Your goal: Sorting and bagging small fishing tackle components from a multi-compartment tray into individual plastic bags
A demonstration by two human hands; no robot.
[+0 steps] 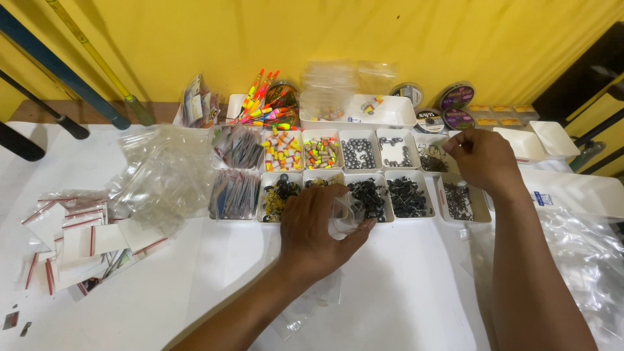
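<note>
My left hand rests on the white table and holds a small clear plastic bag just in front of the trays. My right hand reaches over a white tray of dark wire hooks, fingertips pinched at its right edge; whether a hook is between them I cannot tell. Before it lies a tray of small dark swivels. White trays hold black beads, dark clips, grey sinkers and orange-yellow floats.
A pile of clear bags and red-striped zip bags lies at left. Colourful stick floats and line spools stand at the back by the yellow wall. Rod handles lean at far left. Empty white trays sit at right.
</note>
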